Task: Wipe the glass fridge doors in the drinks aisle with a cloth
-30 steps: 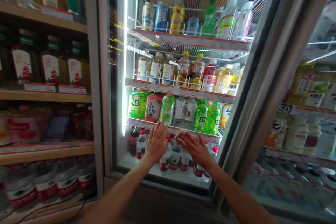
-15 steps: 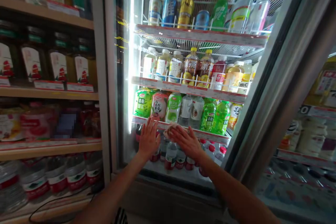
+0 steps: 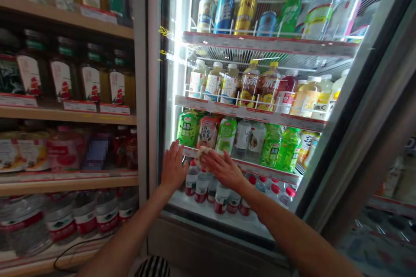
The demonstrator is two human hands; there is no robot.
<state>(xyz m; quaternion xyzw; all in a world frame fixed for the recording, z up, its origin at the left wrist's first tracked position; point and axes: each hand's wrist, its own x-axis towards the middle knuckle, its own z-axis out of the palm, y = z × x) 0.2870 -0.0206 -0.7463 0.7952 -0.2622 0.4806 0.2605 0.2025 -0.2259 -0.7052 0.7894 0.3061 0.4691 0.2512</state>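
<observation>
In the head view, a glass door with drinks behind it stands in front of me. My left hand lies flat near the door's left side, its fingers spread, apparently resting on the glass. A crumpled, pale cloth is under the fingers of my right hand, which presses it to the glass at the height of the lower shelf's price strip. Behind the glass, just above my hands, are green tea bottles and a reddish bottle. The palm side of my right hand is hidden.
Wooden shelves with bottles and packs stand left of the fridge. At the right runs a thick metal door frame. Small water bottles fill the fridge bottom. A thin black cable hangs over the lowest left shelf.
Both hands have moved left across the glass, the cloth moving with my right hand. The camera view has shifted, so the fridge appears farther right.
</observation>
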